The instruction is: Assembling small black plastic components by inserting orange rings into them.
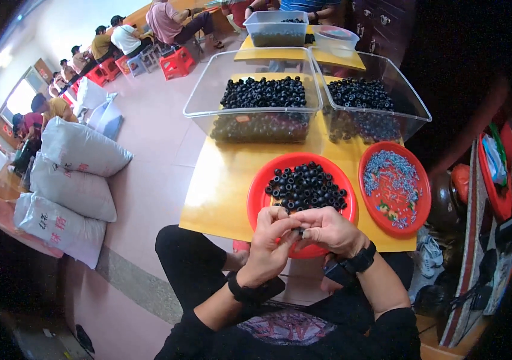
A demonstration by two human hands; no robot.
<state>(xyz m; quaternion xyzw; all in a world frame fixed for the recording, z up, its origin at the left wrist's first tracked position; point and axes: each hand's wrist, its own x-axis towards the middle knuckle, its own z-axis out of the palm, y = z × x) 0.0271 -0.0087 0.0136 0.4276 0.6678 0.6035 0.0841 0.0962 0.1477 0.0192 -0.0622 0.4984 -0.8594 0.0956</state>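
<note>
My left hand [268,243] and my right hand [333,231] meet at the near rim of a red round plate [259,174]. Fingers of both are pinched together around a small dark part [300,230], mostly hidden by the fingertips. On the plate lies a heap of small black hollow round parts [307,185], some with their openings facing up. To the right sits a second red plate [425,198], strewn with many tiny bluish-silver pieces [388,171]; its bottom has a printed pattern.
Beyond the plates, a clear plastic bin [193,99] and another clear bin [415,102] hold more black parts on the yellow table [214,186]. Stuffed white sacks [79,147] are stacked at left. Several people sit on stools [177,63] farther off. Shoes [429,255] lie right of the table.
</note>
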